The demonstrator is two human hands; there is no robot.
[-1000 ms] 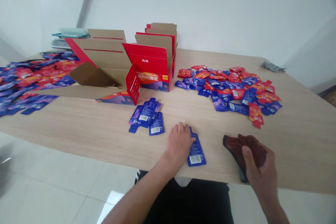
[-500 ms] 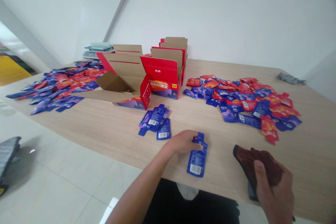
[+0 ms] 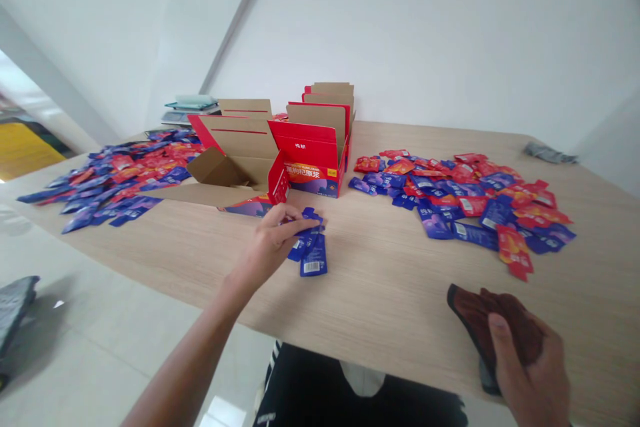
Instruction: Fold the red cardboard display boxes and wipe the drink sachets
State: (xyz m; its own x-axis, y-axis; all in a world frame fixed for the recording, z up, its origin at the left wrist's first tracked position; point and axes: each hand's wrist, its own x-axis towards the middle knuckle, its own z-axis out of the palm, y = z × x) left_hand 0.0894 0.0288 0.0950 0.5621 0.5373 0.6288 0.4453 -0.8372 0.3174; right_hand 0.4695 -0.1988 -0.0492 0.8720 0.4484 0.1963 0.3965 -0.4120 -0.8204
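My left hand [image 3: 275,237] is closed, its fingertips pinching a blue pouch that my fingers mostly hide. It hovers over or rests on a few overlapping blue pouches [image 3: 314,259], just in front of the red box; contact is hard to make out. At the table's near right, my right hand [image 3: 533,360] grips a crumpled brown cloth [image 3: 483,310] with a dark edge, thumb on top. An open red carton [image 3: 277,180] with brown inner flaps lies beyond my left hand.
Several red boxes [image 3: 313,140] stand with raised lids on the wooden table [image 3: 390,320]. Red and blue pouches form a heap [image 3: 460,190] on the right and another heap [image 3: 125,173] on the left. A grey cloth [image 3: 550,152] lies at the far right.
My left hand has moved left, taking the single blue pouch from the table's front to the small group of blue pouches. My right hand still holds the brown cloth.
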